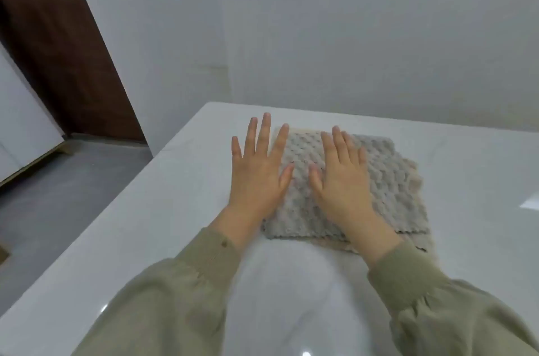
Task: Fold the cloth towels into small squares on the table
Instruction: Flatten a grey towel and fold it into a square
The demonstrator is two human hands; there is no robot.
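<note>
towel (388, 180) | grey, bubble-textured | folded, roughly square | flat on white table (466, 239)

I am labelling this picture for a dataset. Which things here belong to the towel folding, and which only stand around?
Belong to the job: grey towel, left hand and right hand lying flat on it, table.
Only around: wall, brown door, floor.

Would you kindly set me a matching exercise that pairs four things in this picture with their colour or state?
1. left hand
2. right hand
3. towel
4. table

A. glossy white
B. grey, bumpy, folded
C. flat on the towel's middle
D. flat, straddling the towel's left edge

Pairs: 1-D, 2-C, 3-B, 4-A
</note>
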